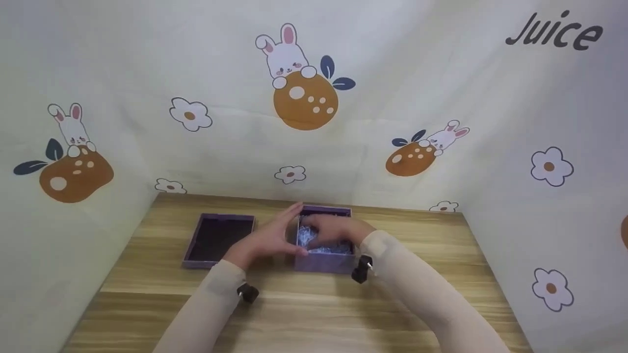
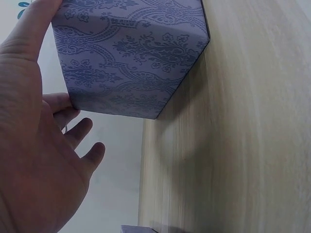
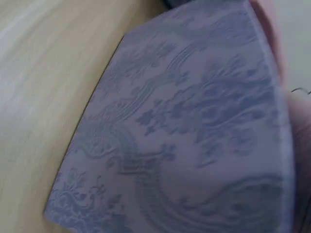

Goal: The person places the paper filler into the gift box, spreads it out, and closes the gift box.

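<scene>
A purple box with a damask-like pattern stands on the table, its top uncovered. Crinkled, pale bluish filler lies inside it. My left hand spans the box's left side, thumb at the near corner and fingertips at the far one. In the left wrist view that hand holds the patterned box at its edges, the other fingers loose. My right hand reaches over the right rim into the box, fingers bent down onto the filler. The fingertips are hidden there, and I cannot tell whether they pinch anything.
Left of the box lies a shallow purple lid, its dark inside facing up. The wood-grain table is bordered by a cream cloth printed with rabbits and oranges at the back and sides. A small black camera sits on the right wrist.
</scene>
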Demonstrator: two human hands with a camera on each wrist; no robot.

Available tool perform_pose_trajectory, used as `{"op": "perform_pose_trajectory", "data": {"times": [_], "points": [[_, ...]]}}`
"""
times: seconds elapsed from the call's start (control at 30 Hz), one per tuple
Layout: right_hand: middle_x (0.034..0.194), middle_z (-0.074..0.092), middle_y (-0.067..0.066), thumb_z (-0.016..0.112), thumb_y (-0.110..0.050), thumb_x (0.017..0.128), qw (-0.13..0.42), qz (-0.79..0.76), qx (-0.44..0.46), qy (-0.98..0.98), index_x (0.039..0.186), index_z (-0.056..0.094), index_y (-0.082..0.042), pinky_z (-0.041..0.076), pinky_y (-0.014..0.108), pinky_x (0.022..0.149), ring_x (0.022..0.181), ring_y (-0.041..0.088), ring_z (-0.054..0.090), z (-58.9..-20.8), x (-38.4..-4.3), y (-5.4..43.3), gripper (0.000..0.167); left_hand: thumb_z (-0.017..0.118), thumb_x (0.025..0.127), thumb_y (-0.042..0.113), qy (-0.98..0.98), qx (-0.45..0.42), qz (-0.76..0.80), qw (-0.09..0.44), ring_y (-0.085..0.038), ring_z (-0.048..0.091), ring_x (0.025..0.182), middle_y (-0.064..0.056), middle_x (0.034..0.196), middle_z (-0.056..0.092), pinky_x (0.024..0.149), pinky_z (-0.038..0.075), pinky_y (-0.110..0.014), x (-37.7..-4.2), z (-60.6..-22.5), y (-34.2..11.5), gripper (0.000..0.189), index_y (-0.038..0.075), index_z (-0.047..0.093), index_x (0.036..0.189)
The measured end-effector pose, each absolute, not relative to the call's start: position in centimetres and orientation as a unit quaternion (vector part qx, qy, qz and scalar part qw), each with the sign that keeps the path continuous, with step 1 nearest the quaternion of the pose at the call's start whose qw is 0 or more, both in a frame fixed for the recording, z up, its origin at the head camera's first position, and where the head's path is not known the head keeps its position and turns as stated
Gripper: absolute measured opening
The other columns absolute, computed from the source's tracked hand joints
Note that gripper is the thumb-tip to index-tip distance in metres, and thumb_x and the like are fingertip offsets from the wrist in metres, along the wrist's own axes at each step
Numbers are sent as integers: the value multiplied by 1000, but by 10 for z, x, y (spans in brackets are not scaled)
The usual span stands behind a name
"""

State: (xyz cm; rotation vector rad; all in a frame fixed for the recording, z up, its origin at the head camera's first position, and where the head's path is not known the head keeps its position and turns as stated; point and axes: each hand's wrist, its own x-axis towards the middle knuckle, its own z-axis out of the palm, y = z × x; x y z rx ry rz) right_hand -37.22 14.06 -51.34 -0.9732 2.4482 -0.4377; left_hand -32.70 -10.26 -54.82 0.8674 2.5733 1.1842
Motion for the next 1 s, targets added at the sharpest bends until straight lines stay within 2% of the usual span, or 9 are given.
{"op": "perform_pose_trajectory", "data": {"times": [0.17, 0.37, 0.5, 0.7, 0.93, 1.0], "points": [[152, 63, 11, 86, -22, 95, 193, -157, -395, 884, 153, 59, -8, 46, 48, 123, 141, 32, 59, -496, -365, 145, 65, 97, 79, 59, 864, 285, 404, 93, -32, 15, 169, 3, 186, 9, 135, 19, -58, -326, -550, -102, 133, 15, 19, 179], [135, 69, 7, 85, -14, 97, 226, -158, -423, 863, 133, 67, -12, 53, 43, 113, 127, 24, 64, -495, -368, 143, 41, 98, 77, 59, 869, 273, 403, 93, -33, 15, 169, 5, 186, 9, 134, 19, -61, -325, -549, -106, 134, 22, 19, 179], [139, 69, 7, 84, -17, 98, 257, -127, -414, 864, 140, 68, -14, 51, 42, 116, 130, 23, 63, -505, -374, 140, 45, 97, 77, 61, 872, 274, 395, 95, -30, 14, 169, 8, 185, 6, 135, 18, -58, -326, -550, -105, 136, 23, 17, 179], [159, 61, 10, 81, -23, 102, 271, -97, -371, 883, 157, 61, -14, 40, 47, 128, 149, 29, 54, -518, -372, 142, 59, 96, 77, 63, 873, 278, 391, 95, -27, 15, 169, 11, 185, 7, 135, 18, -54, -328, -552, -98, 135, 23, 18, 179], [146, 68, 8, 81, -19, 100, 245, -97, -395, 880, 146, 66, -14, 46, 45, 123, 139, 27, 61, -522, -374, 142, 49, 98, 78, 57, 861, 285, 411, 93, -29, 15, 169, 6, 185, 8, 135, 18, -54, -329, -551, -100, 135, 18, 18, 179], [147, 68, 7, 82, -18, 100, 246, -105, -395, 879, 147, 66, -15, 47, 45, 123, 138, 26, 61, -519, -374, 144, 50, 98, 78, 57, 860, 288, 411, 96, -30, 14, 169, 6, 186, 7, 135, 19, -54, -328, -551, -101, 135, 19, 17, 179]]}}
